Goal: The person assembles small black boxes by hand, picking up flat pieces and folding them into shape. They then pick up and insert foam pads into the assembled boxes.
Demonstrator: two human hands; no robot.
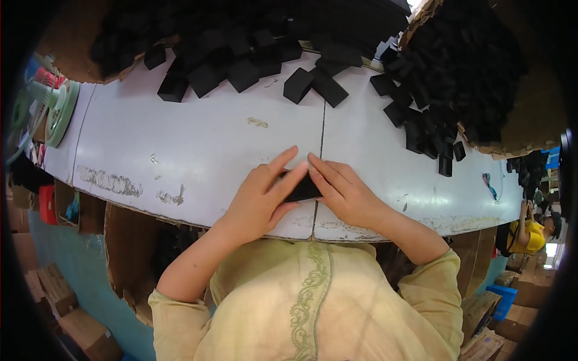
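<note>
White tabletop (198, 144) ahead of me, scuffed, a seam running down its middle. Loose black blocks (241, 60) heaped along its far edge; more spill from a cardboard box (518, 120) at right. Tape rolls (57, 111) far left. A person in yellow (530, 231) at right.

Flat black piece (301, 189) between 2 hands

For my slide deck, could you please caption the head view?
Both hands, left hand and right hand, press a flat black piece on the white table among black foam blocks.
</note>
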